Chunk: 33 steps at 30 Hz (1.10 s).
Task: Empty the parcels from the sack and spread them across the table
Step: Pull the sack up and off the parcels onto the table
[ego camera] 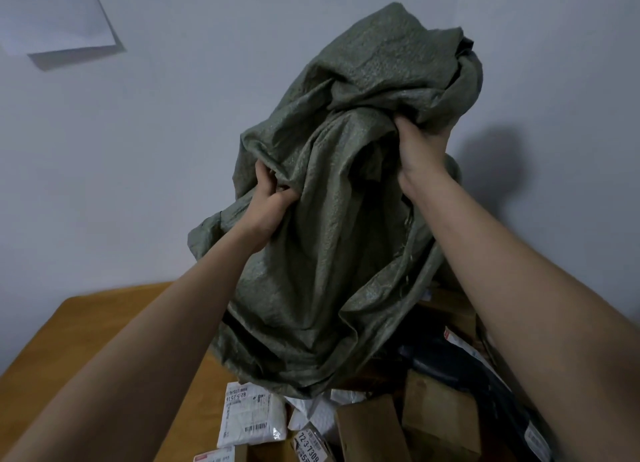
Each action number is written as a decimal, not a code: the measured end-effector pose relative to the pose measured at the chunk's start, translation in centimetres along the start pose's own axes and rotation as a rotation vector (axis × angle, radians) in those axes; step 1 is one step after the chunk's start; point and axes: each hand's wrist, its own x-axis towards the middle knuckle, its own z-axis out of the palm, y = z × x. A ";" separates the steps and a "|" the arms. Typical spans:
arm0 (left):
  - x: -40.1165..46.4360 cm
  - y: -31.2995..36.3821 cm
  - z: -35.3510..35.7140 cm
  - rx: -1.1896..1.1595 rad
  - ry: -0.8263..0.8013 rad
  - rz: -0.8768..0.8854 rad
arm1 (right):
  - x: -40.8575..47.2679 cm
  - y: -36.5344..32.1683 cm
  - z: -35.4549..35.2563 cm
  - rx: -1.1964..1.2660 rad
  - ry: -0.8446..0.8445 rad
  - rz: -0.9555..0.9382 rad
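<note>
Parcels point(349, 423) heaped at near table edge, under the sack mouth: a white poly mailer point(251, 416) with label reading "82-5-2516" upside down, a small packet point(310, 446) marked "72-3-7309", two brown cardboard boxes point(440, 416), a dark poly bag point(460, 368) at right with a white label too blurred to read. Another label at bottom edge partly cut off, digits unclear.

Wooden table point(104, 323) shows bare top to the left; pile is bunched right of centre, not spread yet.

Above it, grey-green woven sack point(329, 236) held up and inverted. Left hand point(272, 193) clenches a fold of fabric on the sack's left side; right hand point(420, 150) grips a bunched handful higher up. Sack looks slack, likely near empty, can't see inside.

Risks: pile sits close to the near and right edges, so a shake or a late-dropping parcel could knock boxes off. Loose sack hem drags on the pile and may sweep light mailers off. Slippery weave could slide through the grip.

Behind: plain wall, a paper sheet point(59, 18) upper left, no readable writing.
</note>
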 end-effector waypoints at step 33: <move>2.0 0.1 2.9 0.552 0.111 0.325 | -1.2 -1.9 1.9 0.310 -0.091 0.461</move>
